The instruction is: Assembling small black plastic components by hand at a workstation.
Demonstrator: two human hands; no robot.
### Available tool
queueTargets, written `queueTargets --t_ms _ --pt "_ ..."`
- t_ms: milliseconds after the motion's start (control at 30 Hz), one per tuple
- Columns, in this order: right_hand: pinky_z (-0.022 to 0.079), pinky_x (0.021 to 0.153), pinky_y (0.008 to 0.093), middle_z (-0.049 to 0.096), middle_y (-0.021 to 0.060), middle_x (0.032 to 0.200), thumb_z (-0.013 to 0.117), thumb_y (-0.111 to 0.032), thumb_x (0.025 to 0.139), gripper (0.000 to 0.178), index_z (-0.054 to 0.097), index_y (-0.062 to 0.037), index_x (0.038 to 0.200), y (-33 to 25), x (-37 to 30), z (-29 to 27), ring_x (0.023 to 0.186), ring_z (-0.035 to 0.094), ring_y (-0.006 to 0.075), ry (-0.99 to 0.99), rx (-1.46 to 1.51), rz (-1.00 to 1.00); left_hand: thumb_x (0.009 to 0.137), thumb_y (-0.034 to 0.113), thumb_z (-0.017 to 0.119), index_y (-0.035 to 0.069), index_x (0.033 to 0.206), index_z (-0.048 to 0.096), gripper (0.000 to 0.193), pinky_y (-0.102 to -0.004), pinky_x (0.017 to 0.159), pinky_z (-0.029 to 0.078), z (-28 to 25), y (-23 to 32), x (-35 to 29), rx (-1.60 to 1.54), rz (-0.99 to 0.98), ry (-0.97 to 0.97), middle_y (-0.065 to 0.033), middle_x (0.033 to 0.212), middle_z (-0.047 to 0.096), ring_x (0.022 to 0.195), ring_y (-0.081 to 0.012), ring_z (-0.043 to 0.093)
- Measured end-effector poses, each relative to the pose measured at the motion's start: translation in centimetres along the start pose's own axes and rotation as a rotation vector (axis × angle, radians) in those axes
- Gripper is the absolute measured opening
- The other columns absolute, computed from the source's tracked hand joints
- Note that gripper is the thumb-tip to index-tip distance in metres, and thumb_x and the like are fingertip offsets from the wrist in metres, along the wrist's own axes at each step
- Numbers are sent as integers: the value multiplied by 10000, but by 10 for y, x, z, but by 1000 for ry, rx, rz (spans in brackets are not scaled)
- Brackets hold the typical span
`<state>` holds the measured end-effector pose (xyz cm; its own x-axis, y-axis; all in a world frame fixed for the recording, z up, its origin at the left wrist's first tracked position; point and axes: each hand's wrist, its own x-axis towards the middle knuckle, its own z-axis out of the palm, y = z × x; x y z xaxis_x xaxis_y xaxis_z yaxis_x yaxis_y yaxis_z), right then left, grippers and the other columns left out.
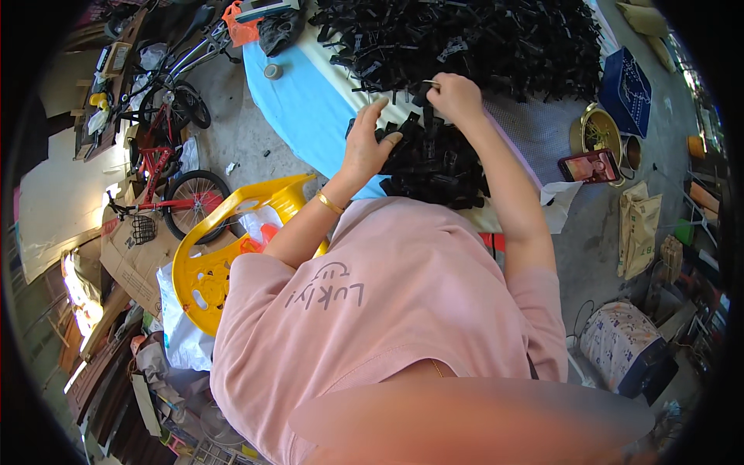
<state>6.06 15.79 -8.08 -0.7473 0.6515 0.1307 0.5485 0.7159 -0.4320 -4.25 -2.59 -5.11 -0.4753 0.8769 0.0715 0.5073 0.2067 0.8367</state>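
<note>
My left hand is over the near edge of the black pile, thumb and fingers apart, and it does not visibly grip anything. Small black plastic pieces, clip-like in shape, lie heaped just in front of my body, below and between the hands. My right hand is closed in a pinch, with a thin pale stick-like thing poking out from the fingertips toward the left. Right under those fingertips is a black piece; whether they hold it too I cannot tell. Beyond both hands spreads a much larger heap of similar black pieces.
Light blue cloth covers the table's left side, with a tape roll on it. A yellow plastic chair stands at my left, bicycles behind it. On the right are a phone, a metal pot and a blue box.
</note>
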Motion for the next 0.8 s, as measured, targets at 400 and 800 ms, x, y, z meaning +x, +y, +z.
queueTargets --t_ms 400,800 --pt "191 333 207 431 -9 524 604 -104 781 130 560 -17 695 -34 -70 -72 360 326 48 -549 1570 767 573 54 754 24 1207 437 709 -426 999 324 -3 54 23 28 670 9 -153 1273 440 1213 -336 381" --pt "255 408 167 442 -44 595 497 -188 900 205 588 -7 928 -57 -102 -90 460 343 6 -283 1505 551 857 10 505 -3 1226 380 390 -256 823 438 1 63 8 -767 -13 -145 -101 1025 571 907 -134 547"
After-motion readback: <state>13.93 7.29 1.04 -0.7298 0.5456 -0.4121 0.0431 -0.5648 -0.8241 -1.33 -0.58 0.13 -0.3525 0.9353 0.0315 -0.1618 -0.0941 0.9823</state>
